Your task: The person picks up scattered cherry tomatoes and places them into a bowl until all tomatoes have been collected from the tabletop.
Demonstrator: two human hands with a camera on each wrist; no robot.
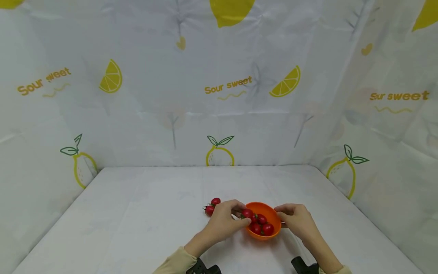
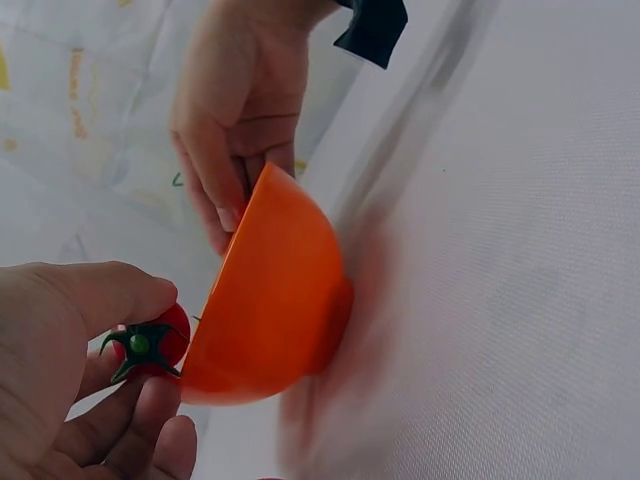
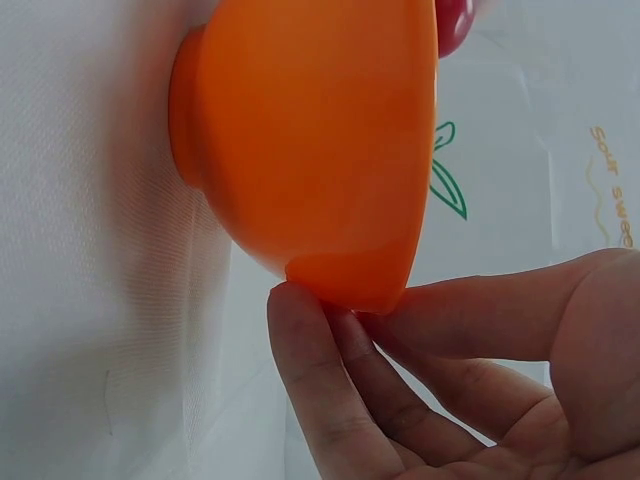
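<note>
An orange bowl (image 1: 276, 227) holds several cherry tomatoes (image 1: 267, 229) in the head view. My right hand (image 1: 297, 220) pinches its right rim, thumb at the inside edge and fingers against the outer wall, as the right wrist view also shows. Over the bowl's left rim, my left hand (image 1: 224, 220) pinches one red cherry tomato (image 1: 247, 213) between thumb and fingers. Its green stem cap (image 2: 140, 345) faces the left wrist camera. Two more cherry tomatoes (image 1: 209, 210) lie on the table just behind my left hand, partly hidden by it.
A white cloth covers the table (image 1: 137, 220). White curtains (image 1: 154, 95) printed with lemons and lettering rise at its back, left and right edges. Black wrist mounts (image 1: 202, 268) sit on both wrists, near the front edge of the head view.
</note>
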